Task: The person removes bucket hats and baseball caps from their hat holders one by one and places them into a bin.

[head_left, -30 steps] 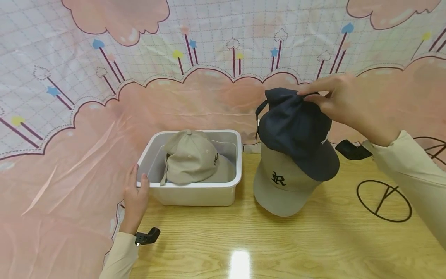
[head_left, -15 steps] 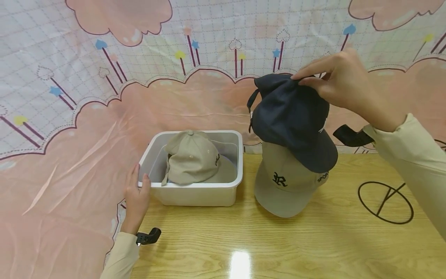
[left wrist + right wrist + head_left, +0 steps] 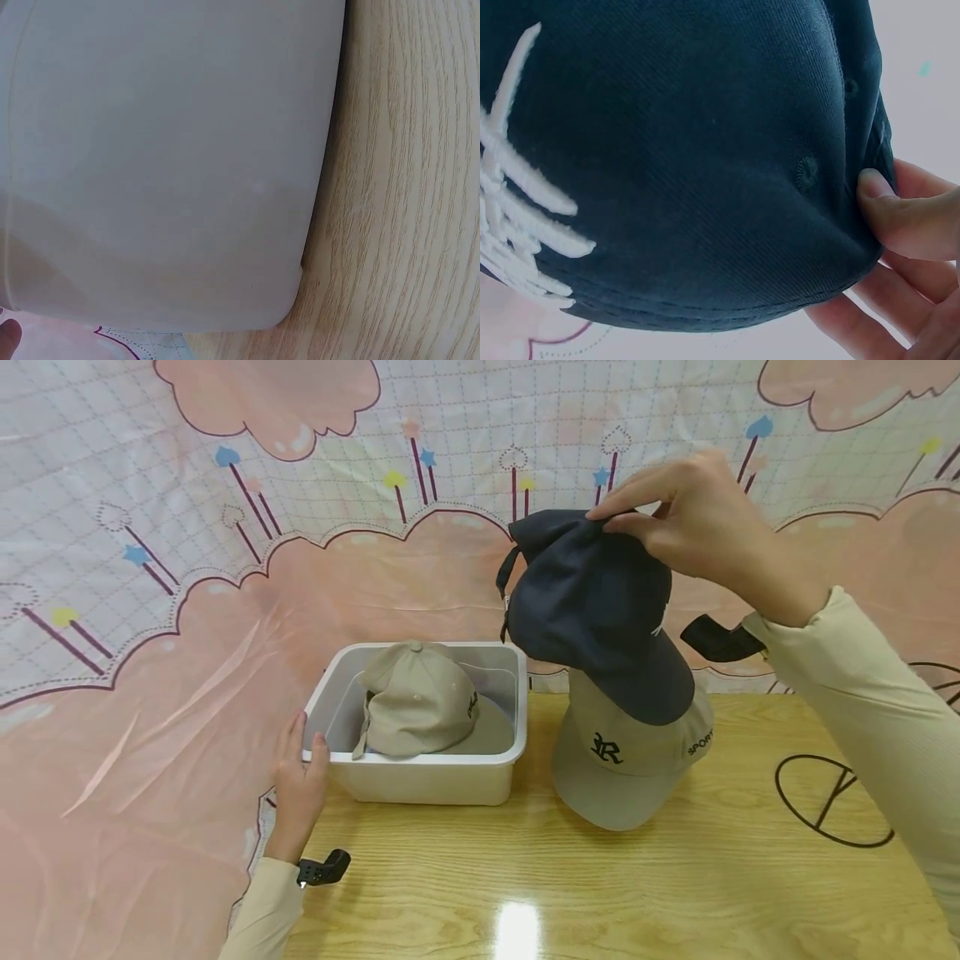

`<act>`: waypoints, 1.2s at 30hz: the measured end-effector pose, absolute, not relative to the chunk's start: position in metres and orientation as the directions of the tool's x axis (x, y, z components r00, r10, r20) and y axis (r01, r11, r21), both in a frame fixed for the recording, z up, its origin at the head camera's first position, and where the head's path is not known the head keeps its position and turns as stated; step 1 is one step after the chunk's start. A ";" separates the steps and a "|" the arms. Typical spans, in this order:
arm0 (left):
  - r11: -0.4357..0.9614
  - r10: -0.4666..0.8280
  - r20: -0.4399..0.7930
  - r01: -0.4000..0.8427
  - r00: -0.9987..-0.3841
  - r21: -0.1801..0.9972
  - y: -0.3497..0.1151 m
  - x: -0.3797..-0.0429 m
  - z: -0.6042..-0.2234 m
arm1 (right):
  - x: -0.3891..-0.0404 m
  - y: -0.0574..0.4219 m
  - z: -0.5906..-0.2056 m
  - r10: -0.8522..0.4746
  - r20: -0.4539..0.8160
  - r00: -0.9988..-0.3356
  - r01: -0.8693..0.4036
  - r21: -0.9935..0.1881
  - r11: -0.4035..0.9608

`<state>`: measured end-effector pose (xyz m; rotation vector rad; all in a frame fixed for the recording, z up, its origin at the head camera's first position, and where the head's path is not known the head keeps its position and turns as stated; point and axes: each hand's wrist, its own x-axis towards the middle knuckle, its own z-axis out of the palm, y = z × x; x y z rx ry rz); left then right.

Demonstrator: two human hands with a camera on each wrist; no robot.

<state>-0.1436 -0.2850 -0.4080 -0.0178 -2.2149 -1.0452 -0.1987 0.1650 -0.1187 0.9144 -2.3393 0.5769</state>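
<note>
My right hand (image 3: 697,522) pinches a dark navy baseball cap (image 3: 592,593) by the crown between thumb and fingers. The cap hangs tilted, its brim down to the right, in front of a beige cap (image 3: 633,760) with a black letter emblem. White embroidery on the navy cap (image 3: 667,150) fills the left of the right wrist view. My left hand (image 3: 300,785) rests at the front left corner of a pale plastic bin (image 3: 427,781), thumb by the rim, fingers along the side. Inside the bin lies another beige cap (image 3: 420,702).
Black wire rings (image 3: 832,802) stand at the right, partly hidden by my right sleeve. A wooden table (image 3: 450,877) lies under everything. Behind and to the left hangs a pink and white patterned cloth (image 3: 202,652).
My right hand has lifted the navy cap up and moved it left, uncovering more of the beige cap behind it, including its side lettering. My left hand stays at the bin.
</note>
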 end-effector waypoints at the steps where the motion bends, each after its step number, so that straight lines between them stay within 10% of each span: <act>1: 0.679 -0.261 0.584 0.284 -0.769 0.677 -0.285 -0.144 -0.408 | -0.199 0.162 -0.118 -0.477 0.635 -0.608 -0.718 -0.183 0.671; 36: 0.702 -0.286 0.587 0.252 -0.757 0.666 -0.279 -0.136 -0.407 | -0.216 0.064 -0.118 -0.638 0.596 -0.488 -0.853 -0.168 0.495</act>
